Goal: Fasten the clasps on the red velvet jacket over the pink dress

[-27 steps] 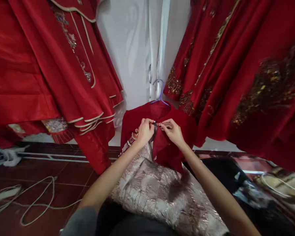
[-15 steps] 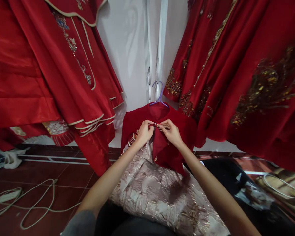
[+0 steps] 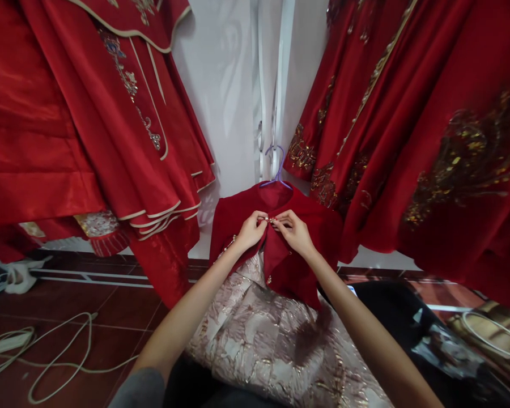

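Observation:
A dark red jacket hangs in front of me on a purple hanger, over a pinkish brocade garment with a metallic sheen. At the jacket's front opening, just below the neckline, is a small shiny fastener. My left hand pinches the fastener's left side. From the right, my right hand pinches its other side, fingertips almost touching the left ones. Fingers partly hide the fastener, so I cannot tell whether its halves are joined. Below, the jacket front hangs apart, with another small ornament on its edge.
Red garments with pale piping hang at left, and red garments with gold embroidery at right. Behind is a white wall. A pale cable lies coiled on the tiled floor; a black bag-like item lies at right.
The view has shifted slightly, so the jacket and hands sit a little lower. Both hands keep their pinch on the fastener, and the jacket's left front now covers more of the brocade.

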### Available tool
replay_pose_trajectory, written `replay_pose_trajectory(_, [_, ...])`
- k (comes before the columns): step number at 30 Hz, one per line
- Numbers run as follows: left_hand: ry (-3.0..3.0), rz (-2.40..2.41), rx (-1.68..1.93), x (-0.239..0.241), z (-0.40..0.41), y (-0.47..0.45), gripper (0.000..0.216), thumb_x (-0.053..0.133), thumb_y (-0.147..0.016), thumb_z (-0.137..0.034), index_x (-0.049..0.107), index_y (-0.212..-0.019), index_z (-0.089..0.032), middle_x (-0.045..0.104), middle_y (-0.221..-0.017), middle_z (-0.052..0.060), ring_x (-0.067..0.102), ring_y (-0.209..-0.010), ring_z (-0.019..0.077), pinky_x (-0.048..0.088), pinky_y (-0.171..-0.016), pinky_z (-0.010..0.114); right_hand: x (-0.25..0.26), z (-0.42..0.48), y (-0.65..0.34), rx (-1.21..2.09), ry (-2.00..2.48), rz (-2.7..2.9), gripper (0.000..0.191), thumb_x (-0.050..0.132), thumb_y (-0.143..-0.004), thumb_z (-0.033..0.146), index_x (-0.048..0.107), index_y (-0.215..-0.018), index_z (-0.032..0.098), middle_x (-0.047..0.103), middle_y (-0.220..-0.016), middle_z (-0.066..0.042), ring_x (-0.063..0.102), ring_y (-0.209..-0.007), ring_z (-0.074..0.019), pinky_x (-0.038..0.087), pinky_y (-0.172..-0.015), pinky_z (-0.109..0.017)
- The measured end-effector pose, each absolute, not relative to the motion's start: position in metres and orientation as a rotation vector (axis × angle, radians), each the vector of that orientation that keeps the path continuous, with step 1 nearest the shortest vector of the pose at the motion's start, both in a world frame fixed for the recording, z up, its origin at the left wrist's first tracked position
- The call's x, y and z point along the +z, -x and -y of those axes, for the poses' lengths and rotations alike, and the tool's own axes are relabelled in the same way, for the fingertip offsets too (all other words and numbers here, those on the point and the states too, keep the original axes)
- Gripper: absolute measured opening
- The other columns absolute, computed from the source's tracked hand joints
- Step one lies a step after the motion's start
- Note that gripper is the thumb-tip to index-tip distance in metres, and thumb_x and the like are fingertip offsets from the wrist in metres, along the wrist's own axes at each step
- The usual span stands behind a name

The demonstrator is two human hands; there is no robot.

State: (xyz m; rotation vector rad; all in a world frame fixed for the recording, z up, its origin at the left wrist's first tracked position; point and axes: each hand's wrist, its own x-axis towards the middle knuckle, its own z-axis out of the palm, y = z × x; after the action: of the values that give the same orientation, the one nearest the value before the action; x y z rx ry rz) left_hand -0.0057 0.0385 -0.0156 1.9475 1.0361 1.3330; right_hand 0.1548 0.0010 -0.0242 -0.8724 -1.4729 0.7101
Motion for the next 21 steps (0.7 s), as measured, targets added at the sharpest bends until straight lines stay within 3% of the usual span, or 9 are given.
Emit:
replay_pose_trajectory(10, [-1.916, -1.090, 1.459, -0.023, -0.033, 0.005, 0.014, 0.059, -0.083, -0.014, 0.069, -0.093, -0.016, 0.072, -0.101, 0.008, 0.066, -0.095, 0.0186, 0.049, -0.092, 0.033, -0.033, 0.001, -0.146, 0.583, 0.924, 1.422, 0.023, 0.062, -0.084, 0.044, 0.056, -0.091, 0.022, 0.069, -0.091, -0.006, 0.070, -0.086, -0.0200, 0.060, -0.075, -0.034])
replay_pose_trajectory(21, [-1.952, -1.076, 1.495, -0.016, -0.010, 0.002, 0.020, 0.068, -0.078, -0.018, 0.071, -0.098, -0.018, 0.073, -0.100, 0.006, 0.068, -0.087, 0.0159, 0.054, -0.083, 0.029, -0.033, 0.007, -0.141, 0.489, 0.985, 1.343, 0.027, 0.059, -0.085, 0.047, 0.058, -0.091, 0.021, 0.071, -0.098, -0.008, 0.070, -0.088, -0.0211, 0.059, -0.075, -0.033])
